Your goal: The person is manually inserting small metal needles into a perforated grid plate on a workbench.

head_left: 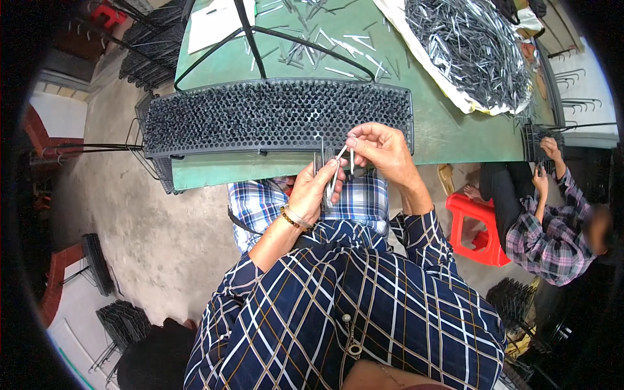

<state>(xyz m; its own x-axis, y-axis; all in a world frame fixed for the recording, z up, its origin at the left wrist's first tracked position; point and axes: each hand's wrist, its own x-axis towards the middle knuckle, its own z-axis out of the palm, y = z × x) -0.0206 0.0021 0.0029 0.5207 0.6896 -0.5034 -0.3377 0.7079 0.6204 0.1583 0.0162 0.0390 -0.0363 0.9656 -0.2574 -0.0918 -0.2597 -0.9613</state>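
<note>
My left hand (308,194) is closed round a small bunch of thin grey metal strips (329,156), with several ends sticking up past the fingers. Close beside it, my right hand (389,155) pinches a slim strip (352,162) between thumb and fingertips. Both hands are at the near edge of a long black panel (260,117) full of small round holes, which lies on the green table (448,136). Dark ends fill many of the holes. Black rods (259,49) rise from the panel's far side.
A white sack (469,104) heaped with metal strips (465,52) sits at the table's far right. Loose strips (351,45) and a white sheet (214,29) lie behind the panel. Rightward, a co-worker (546,240) sits by a red stool (458,227). Black racks (153,49) stand at left.
</note>
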